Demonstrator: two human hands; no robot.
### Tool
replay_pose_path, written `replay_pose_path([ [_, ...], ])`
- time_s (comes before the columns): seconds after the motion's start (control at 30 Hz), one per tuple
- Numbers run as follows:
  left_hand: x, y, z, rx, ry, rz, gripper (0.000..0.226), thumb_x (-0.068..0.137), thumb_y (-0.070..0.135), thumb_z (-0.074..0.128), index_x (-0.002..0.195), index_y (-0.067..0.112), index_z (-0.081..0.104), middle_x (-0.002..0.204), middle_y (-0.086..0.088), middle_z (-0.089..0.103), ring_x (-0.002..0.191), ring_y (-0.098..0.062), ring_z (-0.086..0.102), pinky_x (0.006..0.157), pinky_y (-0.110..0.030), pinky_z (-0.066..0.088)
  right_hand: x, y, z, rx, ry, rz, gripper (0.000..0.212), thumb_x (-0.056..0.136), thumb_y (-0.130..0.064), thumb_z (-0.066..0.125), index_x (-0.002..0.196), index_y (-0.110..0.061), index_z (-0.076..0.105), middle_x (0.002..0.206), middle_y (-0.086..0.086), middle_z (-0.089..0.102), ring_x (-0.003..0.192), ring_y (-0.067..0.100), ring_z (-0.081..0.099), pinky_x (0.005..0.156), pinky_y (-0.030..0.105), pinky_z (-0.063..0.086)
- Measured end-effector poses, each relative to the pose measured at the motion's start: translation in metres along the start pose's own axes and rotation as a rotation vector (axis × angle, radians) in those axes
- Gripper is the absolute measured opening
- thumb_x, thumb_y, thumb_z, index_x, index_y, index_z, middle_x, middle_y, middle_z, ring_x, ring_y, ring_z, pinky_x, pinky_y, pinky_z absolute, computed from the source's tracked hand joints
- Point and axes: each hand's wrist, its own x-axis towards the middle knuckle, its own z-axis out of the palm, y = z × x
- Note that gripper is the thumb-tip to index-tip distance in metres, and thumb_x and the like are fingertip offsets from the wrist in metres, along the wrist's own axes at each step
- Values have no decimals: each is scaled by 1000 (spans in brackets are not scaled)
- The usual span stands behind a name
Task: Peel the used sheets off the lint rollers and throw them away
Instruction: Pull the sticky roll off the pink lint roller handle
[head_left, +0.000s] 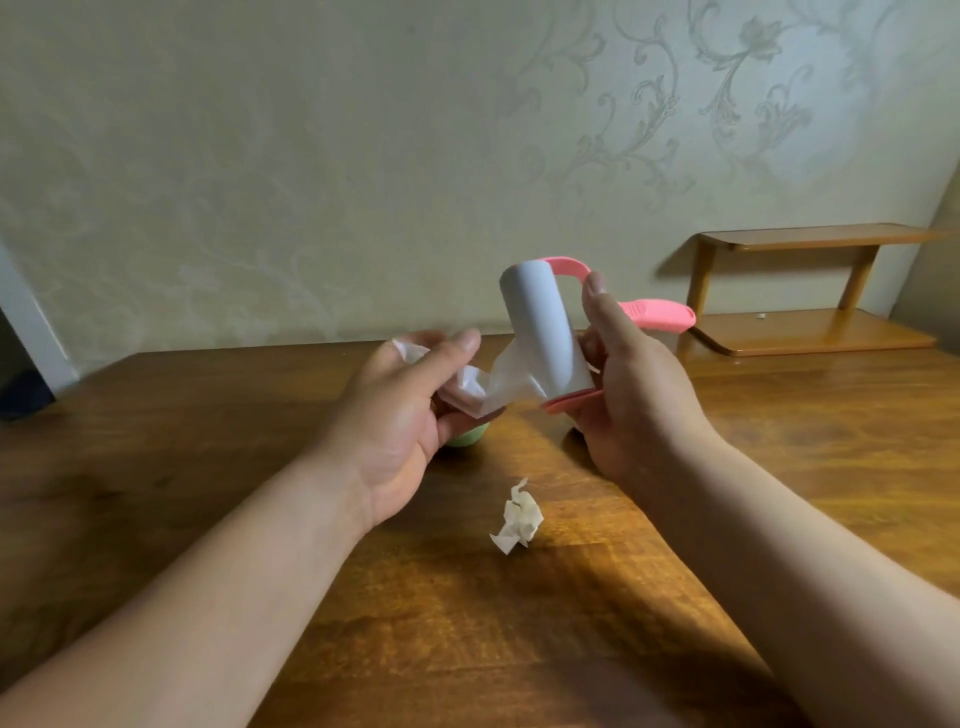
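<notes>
One roller (540, 322), one peeling sheet (505, 378), one wad (519, 519).

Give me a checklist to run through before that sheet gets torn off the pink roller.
1. Right hand grips the pink lint roller firmly: ok.
2. Left hand holds the sheet by its free end: ok.
3. Sheet fully off the roll: not ok, one edge is attached near the lower end.
4. Crumpled sheet thrown away: not ok, it lies on the table.
5. Bin within reach: cannot tell, none in view.
</notes>
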Motion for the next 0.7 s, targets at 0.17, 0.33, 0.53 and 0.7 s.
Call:
replay_pose_path([
  [0.17,-8,-6,2,791,-99,292,55,79,75,79,125,46,69,122,26,76,114,3,72,100,-41,59,-5,1,2,-232,47,-138,55,98,-61,70,99,-6,75,81,20,74,63,17,75,49,30,58],
  [0.33,-8,-2,-1,894,-143,334,24,95,62,76,111,44,73,105,24,81,97,6,75,85,-39,58,-7,-2,1,-402,-2,-294,53,101,-61,65,87,-10,69,76,12,65,67,16,66,57,30,53],
  [0.53,-3,7,-4,605,33,279,13,87,33,68,74,32,65,95,-25,68,93,-24,73,94,-55,63,8,-14,-5,53,62,-82,40,101,-48,72,81,-16,60,56,-7,53,58,11,63,59,35,60],
  [0.7,-6,12,-3,541,-18,179,30,83,5,62,110,19,63,97,-23,72,70,-24,82,68,-37,69,22,-28,-21,-81,198,-165,39,99,-53,73,87,-18,60,56,-11,59,58,7,65,82,44,65],
])
